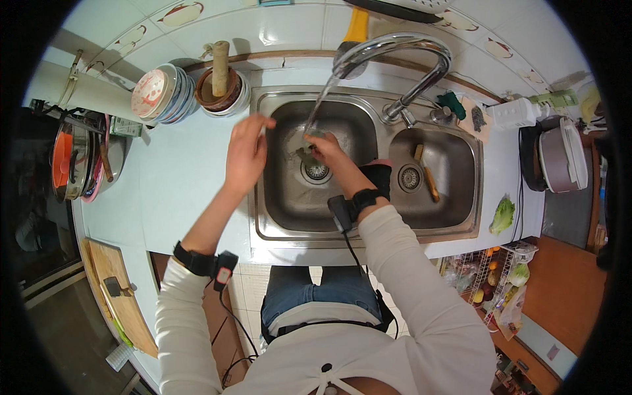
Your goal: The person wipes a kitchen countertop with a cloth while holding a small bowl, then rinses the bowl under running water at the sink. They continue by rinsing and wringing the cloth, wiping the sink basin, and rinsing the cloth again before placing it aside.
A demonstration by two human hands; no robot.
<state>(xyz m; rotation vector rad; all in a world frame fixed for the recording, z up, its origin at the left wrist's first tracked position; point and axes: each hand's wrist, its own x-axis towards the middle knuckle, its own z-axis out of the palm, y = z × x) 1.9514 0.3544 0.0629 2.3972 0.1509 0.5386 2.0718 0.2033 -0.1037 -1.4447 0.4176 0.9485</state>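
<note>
My right hand (326, 148) is over the large left basin of the steel sink (296, 207), beneath the water running from the chrome faucet (419, 42). Its fingers close around a greenish item that looks wet; what it is cannot be made out. Below that item lies the round drain strainer (316, 170). My left hand (248, 150) hovers at the basin's left rim, fingers loosely bent, holding nothing visible. A dark cloth-like thing with a pink edge (379, 175) hangs at the divider, partly behind my right forearm.
A wooden-handled brush (428, 173) lies in the small right basin. Stacked bowls (170, 94) and a mortar with pestle (219, 74) stand back left. A lettuce leaf (502, 216) rests on the right counter, a cutting board (118, 291) at the far left.
</note>
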